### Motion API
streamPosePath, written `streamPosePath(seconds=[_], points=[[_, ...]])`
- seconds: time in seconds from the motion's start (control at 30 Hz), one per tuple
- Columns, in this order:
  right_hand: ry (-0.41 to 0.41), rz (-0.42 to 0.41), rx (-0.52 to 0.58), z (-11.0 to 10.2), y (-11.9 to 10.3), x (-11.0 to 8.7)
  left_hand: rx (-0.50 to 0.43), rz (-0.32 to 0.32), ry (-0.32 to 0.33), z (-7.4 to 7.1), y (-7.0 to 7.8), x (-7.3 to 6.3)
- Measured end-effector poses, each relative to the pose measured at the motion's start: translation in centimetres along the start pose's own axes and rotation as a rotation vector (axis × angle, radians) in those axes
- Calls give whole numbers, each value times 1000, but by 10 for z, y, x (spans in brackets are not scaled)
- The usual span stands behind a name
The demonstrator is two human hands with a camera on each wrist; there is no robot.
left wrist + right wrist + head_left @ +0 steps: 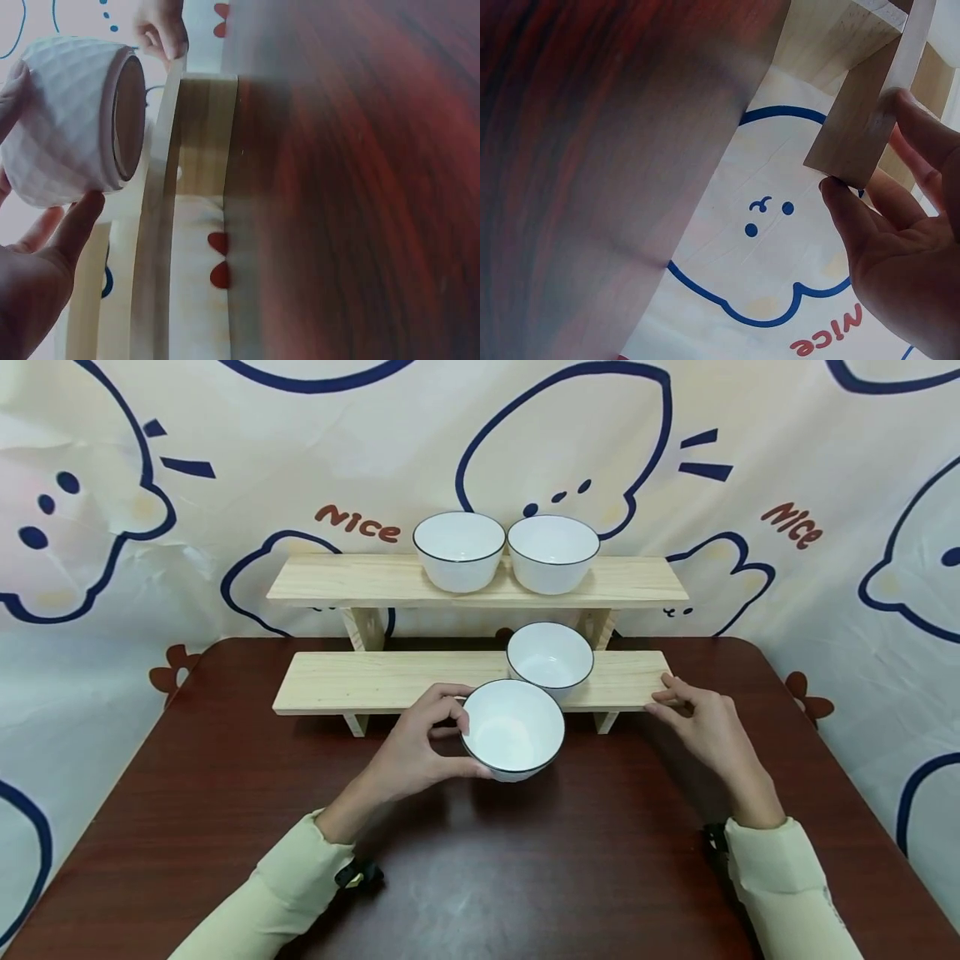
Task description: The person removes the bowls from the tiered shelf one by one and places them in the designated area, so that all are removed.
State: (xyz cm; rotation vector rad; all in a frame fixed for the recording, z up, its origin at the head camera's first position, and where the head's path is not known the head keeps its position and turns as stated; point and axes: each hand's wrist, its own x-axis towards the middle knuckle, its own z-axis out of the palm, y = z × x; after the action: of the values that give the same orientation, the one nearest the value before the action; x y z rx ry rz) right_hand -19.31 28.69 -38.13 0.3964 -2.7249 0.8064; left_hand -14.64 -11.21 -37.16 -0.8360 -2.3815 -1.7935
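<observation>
My left hand (422,737) holds a white bowl (513,727) with a dark rim by its left side, thumb at the front and fingers behind. This bowl is off the table, just in front of the lower shelf. From the left wrist, the bowl (67,120) shows a quilted outer wall and its round foot. At the right end of the two-tier wooden shelf (390,681), my right hand (708,727) grips the lower board's corner. In the right wrist view, thumb and fingers lie around the board's end (855,120). Another bowl (550,656) stands on the lower board, partly hidden by the held one.
Two matching bowls, a left one (459,552) and a right one (553,553), stand side by side on the upper board (337,578). The shelf stands at the back of a dark red-brown table (525,877). Behind it hangs a cartoon-printed cloth (300,460).
</observation>
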Motion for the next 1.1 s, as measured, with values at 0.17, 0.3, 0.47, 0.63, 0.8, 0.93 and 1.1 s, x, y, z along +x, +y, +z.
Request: streamPosePath(seconds=[0.17, 0.3, 0.47, 0.63, 0.8, 0.93, 1.1], points=[[-1, 9, 0, -1, 0, -1, -21, 8, -5, 9, 0, 5], [3, 11, -14, -2, 0, -1, -39, 23, -11, 15, -1, 10], [0, 17, -12, -2, -1, -1, -43, 38, -28, 24, -1, 14], [-3, 21, 4, 0, -1, 0, -32, 27, -48, 32, -3, 17], [-3, 23, 13, 2, -1, 0, -44, 20, -53, 38, -3, 20], [-7, 25, 13, 2, -2, 0, -31, 11, -45, 42, -1, 24], [5, 22, 8, 0, -1, 0, -14, 6, -43, 50, 0, 30]])
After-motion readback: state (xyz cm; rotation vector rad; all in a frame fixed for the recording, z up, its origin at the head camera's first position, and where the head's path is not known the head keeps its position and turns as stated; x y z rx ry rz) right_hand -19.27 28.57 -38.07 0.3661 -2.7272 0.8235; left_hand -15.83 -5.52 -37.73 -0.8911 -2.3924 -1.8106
